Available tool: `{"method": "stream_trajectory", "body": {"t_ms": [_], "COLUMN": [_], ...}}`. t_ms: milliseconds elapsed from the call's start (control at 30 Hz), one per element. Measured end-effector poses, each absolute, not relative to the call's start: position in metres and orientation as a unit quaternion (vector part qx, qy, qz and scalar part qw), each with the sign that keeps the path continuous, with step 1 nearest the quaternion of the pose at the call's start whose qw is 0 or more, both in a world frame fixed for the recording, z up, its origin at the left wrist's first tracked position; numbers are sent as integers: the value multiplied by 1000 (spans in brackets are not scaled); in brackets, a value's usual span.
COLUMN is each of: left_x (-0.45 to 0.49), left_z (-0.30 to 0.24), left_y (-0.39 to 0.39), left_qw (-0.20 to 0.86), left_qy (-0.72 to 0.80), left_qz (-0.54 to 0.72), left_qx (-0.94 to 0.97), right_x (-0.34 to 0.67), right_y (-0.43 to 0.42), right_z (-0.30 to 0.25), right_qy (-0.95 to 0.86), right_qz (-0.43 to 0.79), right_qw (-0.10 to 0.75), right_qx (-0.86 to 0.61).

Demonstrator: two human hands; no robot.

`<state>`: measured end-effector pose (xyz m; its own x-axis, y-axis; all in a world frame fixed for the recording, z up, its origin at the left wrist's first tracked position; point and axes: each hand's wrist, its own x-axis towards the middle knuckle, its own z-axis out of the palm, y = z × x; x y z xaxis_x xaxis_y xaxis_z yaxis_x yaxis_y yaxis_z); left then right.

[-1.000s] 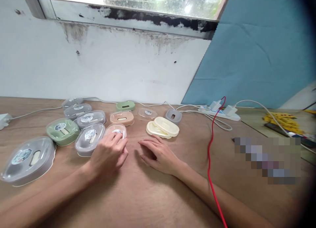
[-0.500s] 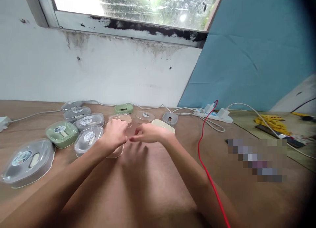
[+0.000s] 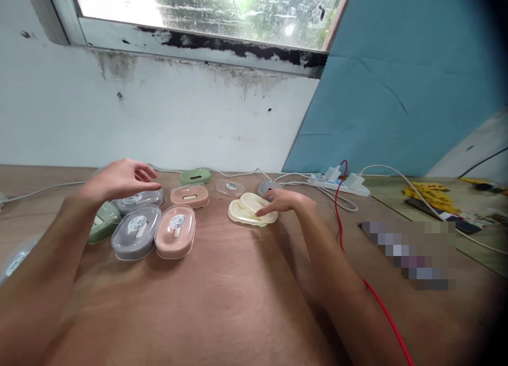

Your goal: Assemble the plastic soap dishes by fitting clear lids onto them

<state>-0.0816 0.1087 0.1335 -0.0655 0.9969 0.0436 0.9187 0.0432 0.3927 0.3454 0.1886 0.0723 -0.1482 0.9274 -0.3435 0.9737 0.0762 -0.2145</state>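
My right hand (image 3: 291,201) pinches the edge of a cream oval soap dish piece (image 3: 253,202), tilted over another cream soap dish piece (image 3: 240,217) on the table. Fingers apart and holding nothing, my left hand (image 3: 125,178) hovers over grey soap boxes at the left. Below it lie a grey soap box (image 3: 130,241) with a clear lid and round label, and a pink soap box (image 3: 177,241) beside it. Farther back are a pink soap dish (image 3: 189,195), a green one (image 3: 195,176) and a loose clear lid (image 3: 230,188).
A green soap box (image 3: 103,226) is partly behind my left arm. A grey dish (image 3: 268,186) sits behind my right fingers. A red cable (image 3: 387,308) runs past my right forearm from a white power strip (image 3: 341,185). Yellow gloves (image 3: 426,197) lie far right.
My hands have moved apart: the left went left and up, off the pink soap box, and the right moved right onto the cream piece. The lidded pink box now shows fully.
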Motion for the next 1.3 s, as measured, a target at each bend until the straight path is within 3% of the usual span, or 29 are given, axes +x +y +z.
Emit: {"method": "stream_trajectory", "body": {"t_ms": [400,533,667,833,967,1067,1200,1300], "left_x": [-58,-57,-62,-63,-63,-65,-66,-65], "left_z": [77,72,68,62,59,58,58,60], "left_y": [144,145,147,150,152,153,153,152], "left_qw": [102,96,82,72,73,78,81,85], "left_qy": [647,648,654,652,646,646,648,650], "left_qz": [101,76,56,38,25,18,14,9], "left_qx": [749,752,750,753,759,759,757,755], "right_x": [320,290,257,235,239,257,291,313], "right_y": [166,137,113,102,111,131,165,183], "right_z": [103,113,106,90,89,90,80,61], "right_qy": [779,823,825,823,832,829,757,706], "right_qz": [-187,-276,-246,-221,-233,-263,-150,-112], "right_qw": [51,123,184,198,181,119,-6,-25], "right_qx": [596,481,474,485,471,479,636,699]}}
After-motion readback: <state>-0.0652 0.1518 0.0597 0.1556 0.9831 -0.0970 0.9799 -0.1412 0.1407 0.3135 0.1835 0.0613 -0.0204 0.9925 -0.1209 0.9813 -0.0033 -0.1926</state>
